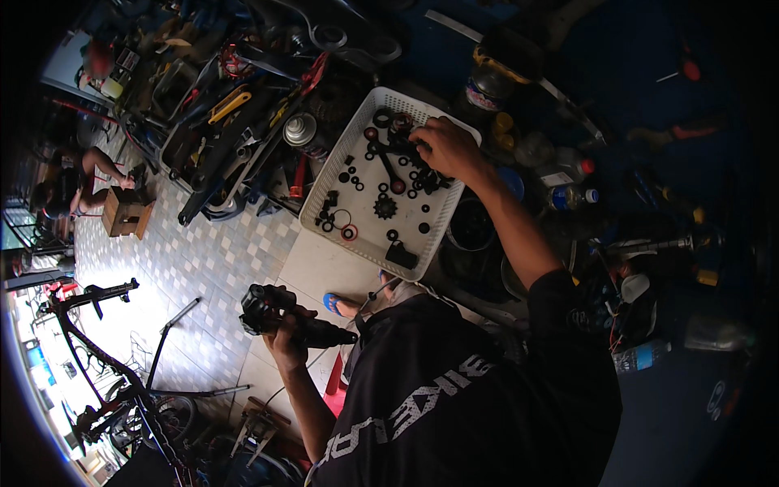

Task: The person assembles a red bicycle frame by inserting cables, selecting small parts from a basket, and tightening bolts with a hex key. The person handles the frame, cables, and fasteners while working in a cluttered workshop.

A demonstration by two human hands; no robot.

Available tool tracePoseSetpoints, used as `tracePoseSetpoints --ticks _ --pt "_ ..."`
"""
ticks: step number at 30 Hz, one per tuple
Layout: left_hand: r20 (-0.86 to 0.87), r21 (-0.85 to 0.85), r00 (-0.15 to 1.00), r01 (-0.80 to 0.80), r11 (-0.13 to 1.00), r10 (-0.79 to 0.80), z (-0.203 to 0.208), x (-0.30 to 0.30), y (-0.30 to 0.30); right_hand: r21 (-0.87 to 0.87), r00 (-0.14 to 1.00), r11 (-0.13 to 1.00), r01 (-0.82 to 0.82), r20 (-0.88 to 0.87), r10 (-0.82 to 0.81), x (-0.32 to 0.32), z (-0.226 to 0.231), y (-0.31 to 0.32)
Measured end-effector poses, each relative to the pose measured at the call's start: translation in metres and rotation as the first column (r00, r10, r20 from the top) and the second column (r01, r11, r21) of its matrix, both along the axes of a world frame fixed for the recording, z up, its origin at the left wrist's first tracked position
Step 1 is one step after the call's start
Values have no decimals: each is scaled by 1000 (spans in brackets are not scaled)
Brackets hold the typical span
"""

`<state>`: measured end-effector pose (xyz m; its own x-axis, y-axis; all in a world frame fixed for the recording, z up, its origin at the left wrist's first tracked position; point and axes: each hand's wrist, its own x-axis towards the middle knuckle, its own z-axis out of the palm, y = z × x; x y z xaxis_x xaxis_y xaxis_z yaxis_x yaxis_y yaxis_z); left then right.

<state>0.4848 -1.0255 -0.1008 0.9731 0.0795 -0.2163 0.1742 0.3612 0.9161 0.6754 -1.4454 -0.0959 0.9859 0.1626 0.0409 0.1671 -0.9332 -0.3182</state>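
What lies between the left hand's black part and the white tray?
In the head view, only bare pale floor tile separates the black part in the left hand from the white tray.

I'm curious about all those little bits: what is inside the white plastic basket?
The white plastic basket holds small black rings and washers, a small black toothed sprocket and a black block. The right hand covers whatever its fingers touch.
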Motion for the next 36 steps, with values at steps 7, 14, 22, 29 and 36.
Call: tracePoseSetpoints --ticks 7,14,22,29,36 --pt "97 123 995 -8 992 -4 -4 3 3 83 967 992 -93 -229 110 1 9 4" --pt "7 90 987 -159 983 159 2 7 4 113 963 985 -128 -224 151 -2 -5 4" --pt "24 109 995 -97 989 95 1 7 15 144 949 976 -163 -246 195 -8 -5 14" --pt "102 -13 995 -17 1000 18 -6 5 18 195 944 960 -203 -220 244 2 10 35" --pt "111 -142 985 -116 983 132 -4 -3 15 201 897 919 -339 -226 380 9 2 78"
